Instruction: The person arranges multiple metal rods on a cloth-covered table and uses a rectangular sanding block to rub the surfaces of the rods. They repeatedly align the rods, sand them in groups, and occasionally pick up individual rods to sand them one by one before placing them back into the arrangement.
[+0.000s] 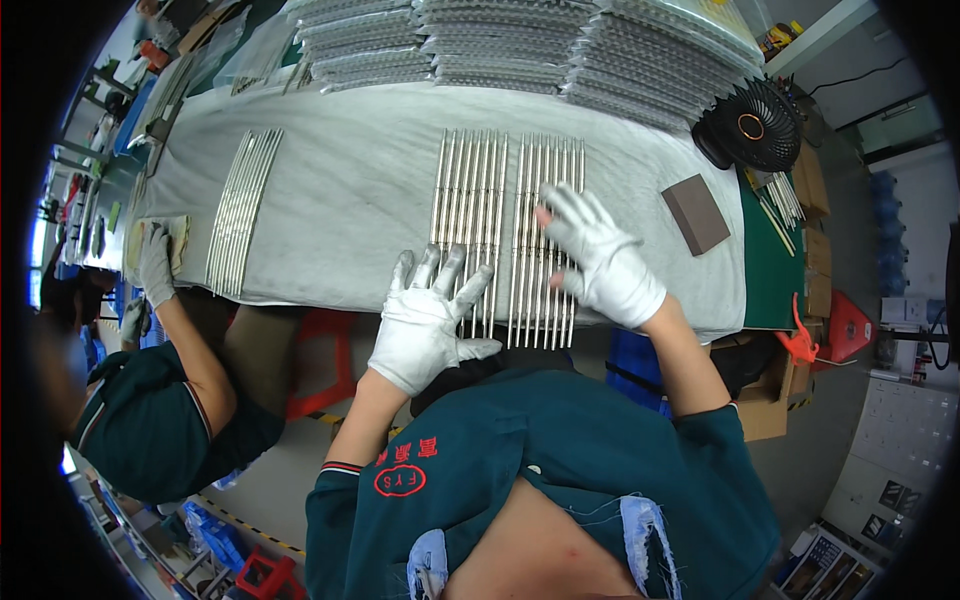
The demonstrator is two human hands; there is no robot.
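Two groups of slim, shiny metal rods lie side by side on a grey cloth-covered table [345, 190], a narrow gap between them. In a white glove with greyed fingertips, my left hand [422, 325] spreads its fingers over the near part of the left group of rods [468, 185]. My right hand [603, 262], gloved too, reaches over the right group of rods [528, 230] with fingers apart; bare fingertips show through its glove. Both groups' near ends stick out past the table's front edge. Neither hand is wrapped around a rod.
Tall stacks of plastic-wrapped rods [500, 50] line the back. A black fan [750, 125] and a brown block [696, 215] are at the right. Another rod row [245, 210] lies left, near a co-worker's gloved hand [156, 265] on a cloth. A red stool [325, 370] stands below.
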